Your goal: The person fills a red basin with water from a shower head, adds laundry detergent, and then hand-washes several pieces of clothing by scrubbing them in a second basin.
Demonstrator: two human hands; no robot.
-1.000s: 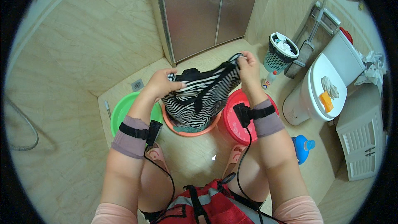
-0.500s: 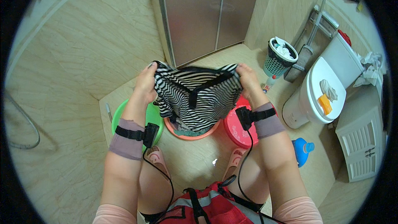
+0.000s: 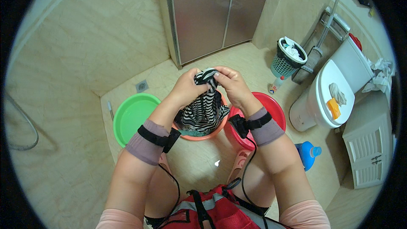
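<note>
A black-and-white striped garment (image 3: 199, 112) hangs bunched from both my hands, its lower part resting in an orange basin (image 3: 208, 136) on the floor. My left hand (image 3: 188, 88) grips the gathered top from the left. From the right, my right hand (image 3: 231, 83) pinches the same bunch, thumb over the cloth. Under the stripes, dark and greenish fabric (image 3: 193, 133) shows in the basin. A green basin (image 3: 135, 114) stands to the left of it, and a red basin (image 3: 271, 107) to the right, partly behind my right forearm.
A white toilet (image 3: 324, 95) with an orange packet (image 3: 333, 108) on its lid stands at the right. Nearby are a lined waste basket (image 3: 286, 61), a small bottle (image 3: 276, 84) and a blue bottle (image 3: 308, 152). A framed cabinet (image 3: 203, 17) stands ahead; a floor drain (image 3: 142, 86) lies behind the green basin.
My hands have come together from wide apart. The striped garment, spread open before, is now gathered into a bunch and hangs lower into the orange basin.
</note>
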